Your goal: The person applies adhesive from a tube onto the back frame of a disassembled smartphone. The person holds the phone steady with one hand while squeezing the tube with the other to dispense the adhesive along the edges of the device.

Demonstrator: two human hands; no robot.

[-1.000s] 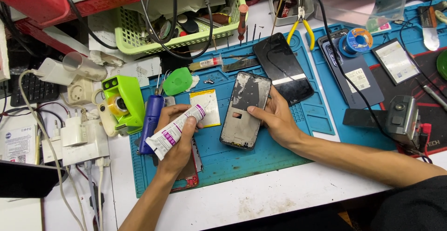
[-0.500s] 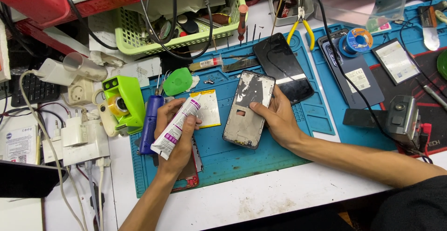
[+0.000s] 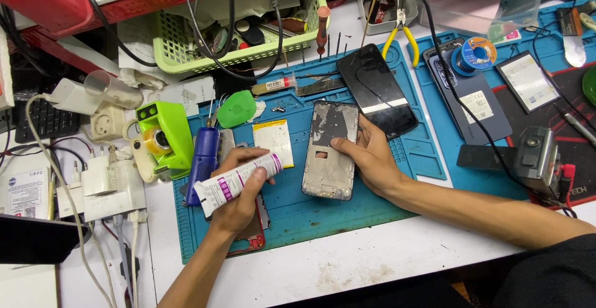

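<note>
Head view, looking down on a cluttered white surface with a blue work mat laid across it. Left hand is curled around a white squeeze tube with a purple label, fingers wrapped over its middle, nozzle end pointing right toward the phone frame. Right hand is loosely open, thumb and fingertips touching the right edge of a bare phone frame that lies flat on the mat, inner side up, grey and scuffed with residue. Just beside the frame to the left lies a yellowish rectangular battery. Touching the frame's upper right corner is a dark phone screen panel, lying at an angle. A blue cylindrical tool lies left of the tube, near a green tape dispenser. At the back stand a green basket full of cables and yellow-handled pliers
</note>
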